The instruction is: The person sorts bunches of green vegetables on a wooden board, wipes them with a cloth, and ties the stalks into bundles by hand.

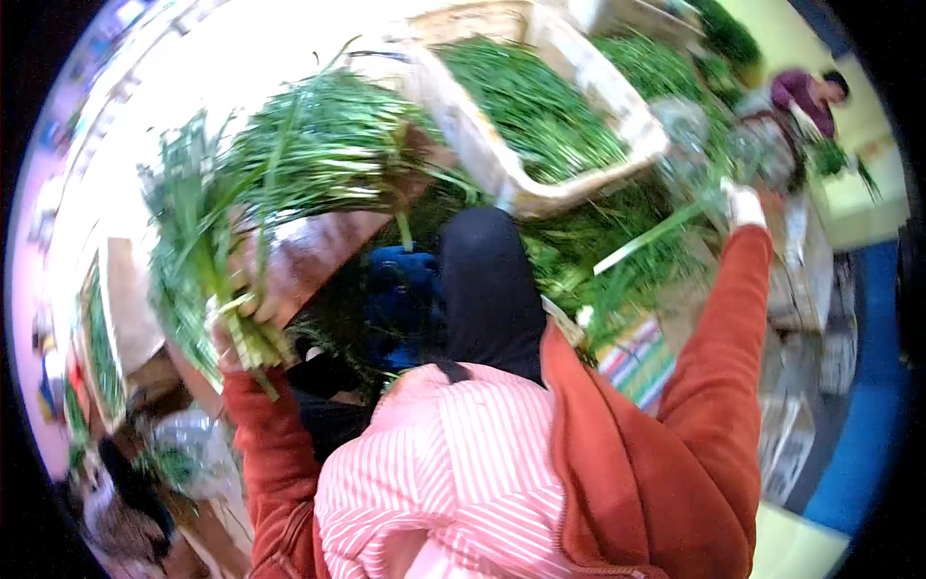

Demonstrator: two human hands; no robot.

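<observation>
At the left, my left hand [224, 340] is closed round the pale stem ends of a bunch of leafy green stalks [198, 232], with the leaves pointing up and away. My right hand [745, 205], in a white glove, is stretched out to the right. It grips the leafy end of a long green stalk [656, 234] that looks like green garlic, its white end pointing towards my knee. Beside my left hand, a large heap of similar green stalks [318, 145] lies on a reddish-brown board [313, 256].
Ahead stands a dirty white foam box [648, 154] filled with greens. Loose feathery leaves [666, 261] cover the floor right of my knee. Cardboard boxes [783, 434] lie at the right. Another person [805, 101] handles greens at the upper right. A blue object [403, 289] is near my leg.
</observation>
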